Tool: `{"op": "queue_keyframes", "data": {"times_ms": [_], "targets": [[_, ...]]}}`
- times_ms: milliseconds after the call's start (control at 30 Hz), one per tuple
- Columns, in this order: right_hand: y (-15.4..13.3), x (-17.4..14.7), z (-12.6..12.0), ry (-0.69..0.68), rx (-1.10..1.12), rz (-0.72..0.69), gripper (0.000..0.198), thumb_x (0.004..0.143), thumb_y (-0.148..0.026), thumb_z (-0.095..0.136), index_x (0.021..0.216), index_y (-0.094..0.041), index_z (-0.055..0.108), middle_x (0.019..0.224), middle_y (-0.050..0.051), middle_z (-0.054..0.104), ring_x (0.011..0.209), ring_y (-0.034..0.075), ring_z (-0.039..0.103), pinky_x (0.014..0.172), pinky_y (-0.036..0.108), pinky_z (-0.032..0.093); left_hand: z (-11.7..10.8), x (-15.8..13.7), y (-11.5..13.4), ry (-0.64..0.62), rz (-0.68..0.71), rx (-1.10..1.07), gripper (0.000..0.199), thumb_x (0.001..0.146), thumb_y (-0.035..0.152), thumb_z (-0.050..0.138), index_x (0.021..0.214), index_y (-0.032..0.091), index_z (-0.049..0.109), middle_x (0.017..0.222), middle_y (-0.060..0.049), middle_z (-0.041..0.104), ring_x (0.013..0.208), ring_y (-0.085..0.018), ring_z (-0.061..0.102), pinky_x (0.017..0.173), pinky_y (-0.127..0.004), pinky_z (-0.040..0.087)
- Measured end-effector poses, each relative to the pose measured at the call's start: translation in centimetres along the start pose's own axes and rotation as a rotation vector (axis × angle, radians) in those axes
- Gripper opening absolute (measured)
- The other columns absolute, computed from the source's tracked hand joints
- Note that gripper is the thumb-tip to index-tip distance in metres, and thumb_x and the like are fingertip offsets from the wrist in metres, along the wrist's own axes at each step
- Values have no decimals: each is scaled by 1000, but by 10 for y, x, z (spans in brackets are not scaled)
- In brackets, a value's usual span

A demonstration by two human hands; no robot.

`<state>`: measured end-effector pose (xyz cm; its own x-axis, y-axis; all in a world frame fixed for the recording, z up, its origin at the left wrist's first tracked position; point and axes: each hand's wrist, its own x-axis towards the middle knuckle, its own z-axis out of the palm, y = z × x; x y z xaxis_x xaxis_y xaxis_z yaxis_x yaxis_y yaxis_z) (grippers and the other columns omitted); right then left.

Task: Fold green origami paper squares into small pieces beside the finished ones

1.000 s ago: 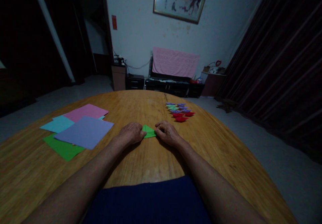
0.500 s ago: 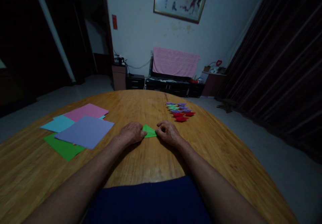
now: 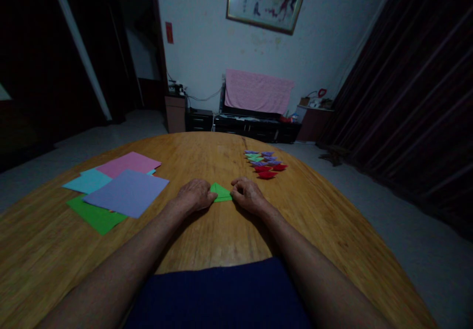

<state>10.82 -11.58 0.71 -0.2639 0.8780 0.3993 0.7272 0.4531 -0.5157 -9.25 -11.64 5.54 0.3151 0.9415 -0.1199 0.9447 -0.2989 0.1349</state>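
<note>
A small piece of folded green paper (image 3: pixel 220 192) lies on the wooden table in front of me, its upper edge coming to a peak. My left hand (image 3: pixel 196 194) is closed on its left end, the thumb pressing near the lower left corner. At the right end, my right hand (image 3: pixel 248 193) pinches the paper between thumb and fingertips. Both ends of the paper are partly hidden by my fingers.
Left on the round table (image 3: pixel 199 147) lie overlapping sheets: a purple sheet (image 3: pixel 129 191), a pink sheet (image 3: pixel 131 164), a light blue sheet (image 3: pixel 84 181) and a green sheet (image 3: pixel 98 215). Several small folded paper boats (image 3: pixel 266 175), red, purple and green, stand in rows beyond my right hand.
The green paper's lower part now looks flatter, with a straight crease along it. My hands keep their hold at both ends, nearly unmoved.
</note>
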Motion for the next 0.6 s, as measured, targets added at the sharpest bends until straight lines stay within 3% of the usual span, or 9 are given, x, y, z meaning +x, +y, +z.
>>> {"op": "queue_keyframes", "data": {"times_ms": [167, 300, 433, 600], "targets": [[4, -1, 3, 41, 34, -76, 9, 79, -11, 56, 75, -18, 59, 95, 7, 64, 89, 18, 59, 83, 31, 45, 0, 0, 0, 10, 0, -18, 45, 84, 45, 42, 96, 13, 72, 103, -19, 72, 97, -32, 67, 75, -37, 49], [3, -1, 10, 54, 29, -178, 20, 76, -3, 50, 79, -18, 64, 101, 8, 64, 97, 18, 58, 89, 32, 44, 0, 0, 0, 17, -7, -34, 43, 84, 44, 44, 97, 14, 72, 105, -19, 72, 99, -32, 67, 77, -37, 50], [-3, -1, 16, 57, -31, -107, 23, 71, -1, 49, 76, -17, 65, 100, 8, 65, 96, 19, 59, 91, 33, 43, -1, -2, 0, 22, -20, -42, 41, 85, 44, 45, 99, 15, 72, 108, -18, 72, 102, -31, 66, 80, -36, 50], [-21, -4, 20, 80, -94, 63, 13, 83, -19, 56, 71, -17, 61, 100, 9, 64, 94, 19, 57, 89, 32, 41, -2, -5, 2, 29, -38, -50, 43, 86, 45, 47, 104, 15, 71, 115, -18, 70, 109, -29, 64, 86, -34, 49]]}}
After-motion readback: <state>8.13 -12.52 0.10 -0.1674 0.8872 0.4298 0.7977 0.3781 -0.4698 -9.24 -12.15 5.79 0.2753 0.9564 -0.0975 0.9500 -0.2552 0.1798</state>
